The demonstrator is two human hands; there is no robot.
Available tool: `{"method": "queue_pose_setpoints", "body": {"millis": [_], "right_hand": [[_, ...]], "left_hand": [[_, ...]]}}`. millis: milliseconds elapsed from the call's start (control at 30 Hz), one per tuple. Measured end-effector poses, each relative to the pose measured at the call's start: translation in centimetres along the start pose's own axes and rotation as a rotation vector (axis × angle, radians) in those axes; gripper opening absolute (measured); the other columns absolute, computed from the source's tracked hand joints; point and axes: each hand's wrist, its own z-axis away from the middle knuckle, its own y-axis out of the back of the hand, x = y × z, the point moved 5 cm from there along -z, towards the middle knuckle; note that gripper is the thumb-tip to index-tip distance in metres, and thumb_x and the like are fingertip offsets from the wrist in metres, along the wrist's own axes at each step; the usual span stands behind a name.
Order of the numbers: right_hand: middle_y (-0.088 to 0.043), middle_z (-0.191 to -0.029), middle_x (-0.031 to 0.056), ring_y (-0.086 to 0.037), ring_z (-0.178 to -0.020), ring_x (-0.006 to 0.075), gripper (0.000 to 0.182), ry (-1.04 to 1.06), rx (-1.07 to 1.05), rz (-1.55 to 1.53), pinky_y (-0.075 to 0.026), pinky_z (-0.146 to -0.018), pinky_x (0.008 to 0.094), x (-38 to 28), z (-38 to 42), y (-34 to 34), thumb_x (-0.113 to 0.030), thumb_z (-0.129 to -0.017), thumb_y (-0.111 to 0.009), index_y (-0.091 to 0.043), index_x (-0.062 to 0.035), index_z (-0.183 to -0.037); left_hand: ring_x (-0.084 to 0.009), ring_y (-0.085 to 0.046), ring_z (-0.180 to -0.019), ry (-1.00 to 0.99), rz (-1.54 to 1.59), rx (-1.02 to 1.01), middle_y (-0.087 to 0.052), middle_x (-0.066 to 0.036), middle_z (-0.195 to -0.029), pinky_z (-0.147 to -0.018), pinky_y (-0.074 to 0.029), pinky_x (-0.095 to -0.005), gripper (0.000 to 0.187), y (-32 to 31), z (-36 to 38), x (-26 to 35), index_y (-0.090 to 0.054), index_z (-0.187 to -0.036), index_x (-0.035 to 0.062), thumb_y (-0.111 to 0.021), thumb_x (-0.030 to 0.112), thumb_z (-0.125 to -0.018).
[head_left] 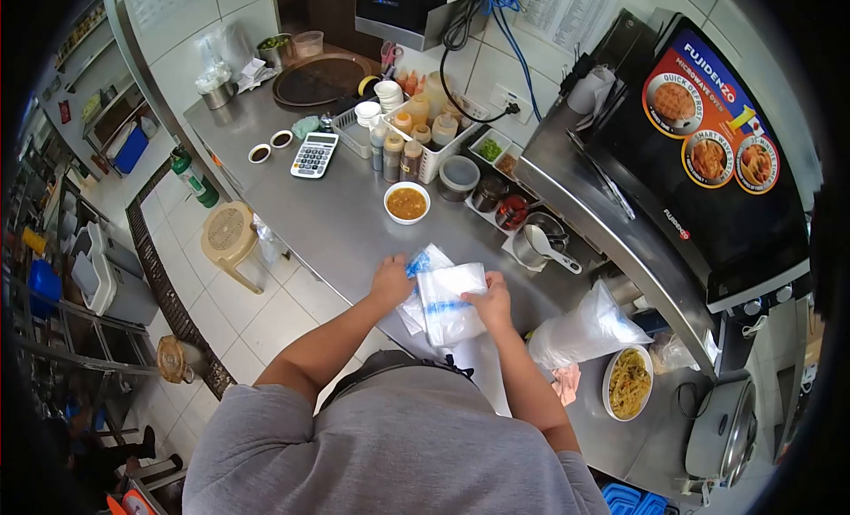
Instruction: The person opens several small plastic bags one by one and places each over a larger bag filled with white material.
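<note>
Folded white plastic bags (452,294) with blue print are in front of my body, above the edge of the steel counter (354,240). My left hand (391,282) is closed on the left side of the bags, with its fingertips partly hidden. On the right side, my right hand (490,301) pinches them with the thumb on top. Beyond the hands stands a white bowl of orange-brown soup (407,203). To the right of my right forearm lies a larger clear plastic bag (589,327) with white contents.
A bowl of noodles (629,384) and a rice cooker (722,426) are at right. A calculator (314,154), sauce cups (259,153), a basket of bottles (431,165) and condiment containers (458,174) line the back. A microwave (708,161) sits on a raised shelf; a stool (228,234) stands left.
</note>
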Motion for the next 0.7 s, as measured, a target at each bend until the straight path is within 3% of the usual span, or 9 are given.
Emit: {"method": "queue_pose_setpoints", "body": {"millis": [100,167,267,367,467,533,600,667,700], "right_hand": [[-0.05,-0.128,0.0237,-0.051,-0.11,0.0361,0.066,0.021,0.099,-0.002,-0.041,-0.095,0.0392,-1.4,0.2,0.1,-0.023,-0.068,-0.079,-0.049,0.0009,-0.123],[-0.047,-0.131,0.0232,-0.046,-0.115,0.0371,0.065,0.072,0.259,0.182,-0.036,-0.099,0.0425,-2.4,1.3,0.2,-0.026,-0.071,-0.076,-0.049,0.0009,-0.124],[-0.042,-0.137,0.0198,-0.038,-0.125,0.0381,0.051,0.069,0.346,0.419,-0.024,-0.106,0.0549,-1.9,3.2,-1.1,-0.03,-0.081,-0.066,-0.055,-0.0022,-0.123],[-0.049,-0.134,0.0124,-0.04,-0.126,0.0344,0.02,0.391,0.247,0.558,-0.021,-0.109,0.0559,-3.0,4.1,-2.4,-0.021,-0.083,-0.06,-0.068,-0.0081,-0.097],[-0.055,-0.124,0.0125,-0.045,-0.121,0.0336,0.012,0.529,0.263,0.467,-0.025,-0.107,0.0553,-6.3,4.2,-0.7,-0.017,-0.081,-0.062,-0.066,-0.0072,-0.087],[-0.059,-0.112,0.0123,-0.053,-0.108,0.0332,0.01,0.544,0.323,0.326,-0.036,-0.101,0.0492,-8.4,5.2,0.8,-0.011,-0.078,-0.065,-0.063,-0.0066,-0.086],[-0.06,-0.106,0.0131,-0.057,-0.096,0.0338,0.02,0.335,0.127,-0.029,-0.045,-0.091,0.0415,-9.4,6.2,2.2,-0.007,-0.073,-0.07,-0.061,-0.0051,-0.091],[-0.062,-0.1,0.012,-0.06,-0.088,0.0277,0.026,0.286,0.176,-0.075,-0.048,-0.08,0.0345,-10.5,7.4,4.7,-0.008,-0.072,-0.074,-0.059,-0.0026,-0.093],[-0.062,-0.096,0.0102,-0.059,-0.085,0.0231,0.028,0.155,0.136,-0.179,-0.047,-0.076,0.0328,-9.7,7.8,5.4,-0.01,-0.072,-0.077,-0.059,-0.0018,-0.09]], "left_hand": [[-0.0345,-0.044,-0.124,-0.032,0.145,0.162,-0.049,-0.017,-0.129,-0.103,-0.035,-0.0493,0.062,2.6,1.0,0.2,-0.044,-0.137,0.013,-0.067,0.029,-0.081],[-0.034,-0.037,-0.131,-0.474,-0.069,0.248,-0.044,-0.014,-0.138,-0.108,-0.028,-0.0518,0.063,3.6,3.3,4.0,-0.042,-0.139,0.0152,-0.065,0.033,-0.083],[-0.033,-0.03,-0.136,-0.587,-0.246,-0.104,-0.038,-0.01,-0.144,-0.11,-0.023,-0.0526,0.062,-0.2,5.2,5.3,-0.044,-0.138,0.017,-0.064,0.037,-0.084],[-0.0332,-0.034,-0.132,-0.464,-0.202,-0.18,-0.041,-0.014,-0.138,-0.107,-0.027,-0.0509,0.064,-1.1,6.6,6.2,-0.046,-0.137,0.0138,-0.065,0.04,-0.082],[-0.0333,-0.04,-0.124,-0.378,-0.15,-0.181,-0.044,-0.017,-0.134,-0.1,-0.033,-0.0483,0.067,0.0,6.3,6.7,-0.049,-0.132,0.0063,-0.072,0.035,-0.076],[-0.0339,-0.039,-0.124,-0.392,0.174,0.124,-0.041,-0.017,-0.137,-0.099,-0.033,-0.0469,0.067,2.5,5.4,7.1,-0.049,-0.131,0.0057,-0.075,0.027,-0.073],[-0.032,-0.05,-0.114,-0.564,0.312,0.3,-0.054,-0.014,-0.124,-0.095,-0.037,-0.0453,0.047,5.0,4.6,7.9,-0.06,-0.115,0.0055,-0.075,0.021,-0.073],[-0.0257,-0.061,-0.096,-0.597,0.479,-0.229,-0.066,-0.01,-0.098,-0.087,-0.044,-0.0397,0.023,5.6,4.6,8.4,-0.065,-0.093,0.0045,-0.074,0.017,-0.075],[-0.0181,-0.064,-0.079,-0.566,0.658,-0.23,-0.067,-0.006,-0.078,-0.075,-0.047,-0.0326,0.013,7.5,5.9,9.4,-0.064,-0.078,0.0037,-0.073,0.013,-0.078]]}}
